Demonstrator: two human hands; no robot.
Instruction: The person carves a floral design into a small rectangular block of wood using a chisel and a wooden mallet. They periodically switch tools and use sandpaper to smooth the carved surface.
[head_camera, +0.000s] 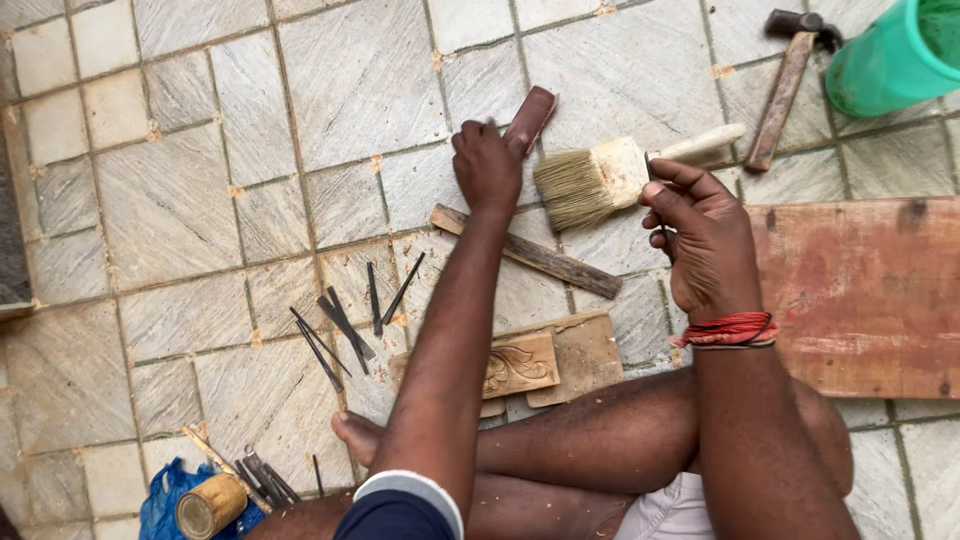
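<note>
I sit cross-legged on a grey tiled floor. My left hand (486, 165) reaches forward and its fingers close on the near end of a brown rectangular block (531, 115) that lies on the tiles. My right hand (705, 240), with red thread at the wrist, pinches a thin dark metal tool (651, 172) upright. A wide flat paintbrush (600, 178) with a pale handle lies just left of that hand. A small carved wooden panel (521, 364) rests by my legs.
A rough wooden stick (545, 258) lies between the hands. Several thin chisels (340, 325) are scattered on the left. A hammer (783, 85) and a green bucket (890, 55) sit top right, a reddish plank (865, 295) at right, a blue bag (165, 500) bottom left.
</note>
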